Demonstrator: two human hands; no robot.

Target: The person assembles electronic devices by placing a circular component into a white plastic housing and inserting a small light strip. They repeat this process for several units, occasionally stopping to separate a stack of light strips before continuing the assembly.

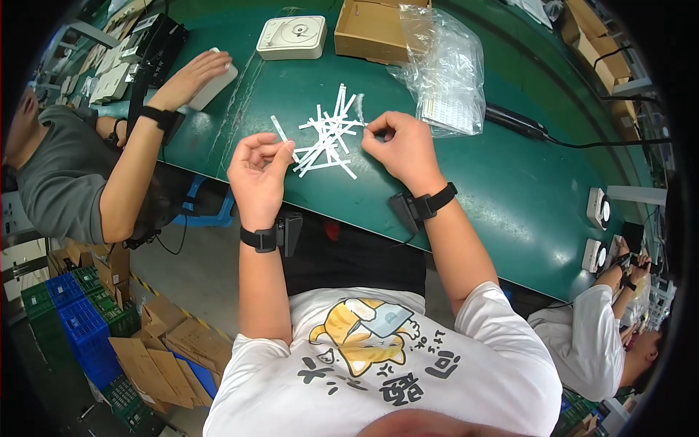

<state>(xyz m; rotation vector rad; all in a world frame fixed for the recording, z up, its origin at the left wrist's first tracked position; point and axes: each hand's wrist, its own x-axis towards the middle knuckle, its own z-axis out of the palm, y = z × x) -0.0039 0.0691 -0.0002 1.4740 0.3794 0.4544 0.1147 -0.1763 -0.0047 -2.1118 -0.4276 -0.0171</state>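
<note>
On the green table (pixel 502 182), thin white strips (pixel 329 138) are lying piled. The left hand (pixel 258 166) is pinching one strip (pixel 277 124) low down; the right hand (pixel 405 149) is pressing thumb and finger together, on what I can't tell. Strips are looking light, maybe bendy, best held near an end.

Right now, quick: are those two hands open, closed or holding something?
Left hand: closed, pinching a thin white strip.
Right hand: fingers curled near the strip pile; anything held cannot be told.
</note>
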